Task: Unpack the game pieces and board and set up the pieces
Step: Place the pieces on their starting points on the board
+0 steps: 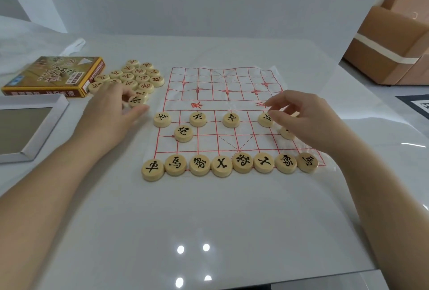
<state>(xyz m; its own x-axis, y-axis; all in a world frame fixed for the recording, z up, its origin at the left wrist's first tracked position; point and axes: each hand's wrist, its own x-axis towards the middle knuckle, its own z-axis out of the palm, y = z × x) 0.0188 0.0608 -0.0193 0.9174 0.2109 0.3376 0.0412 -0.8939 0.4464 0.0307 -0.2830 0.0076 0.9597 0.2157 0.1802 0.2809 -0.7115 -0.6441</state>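
Observation:
A thin white board sheet with red grid lines (232, 81) lies on the table. Black-marked wooden discs stand on it: a near row of several (220, 164), a row of soldiers (197, 118) and a cannon (183, 133). Left of the sheet is a pile of loose discs (139, 75), mostly red-marked. My left hand (109, 113) pinches a black-marked disc (135, 100) at the pile's near edge, between thumb and fingers. My right hand (301, 120) hovers over the sheet's right side with loosely curled fingers, next to a soldier disc (264, 120). It partly hides another disc (286, 132).
The yellow-edged game box (53, 76) lies at the far left, touching the pile. In front of it sits an open white tray-like lid (46, 122). A crumpled plastic bag (74, 46) lies behind the box. Brown cardboard boxes (394, 41) stand off the table's right.

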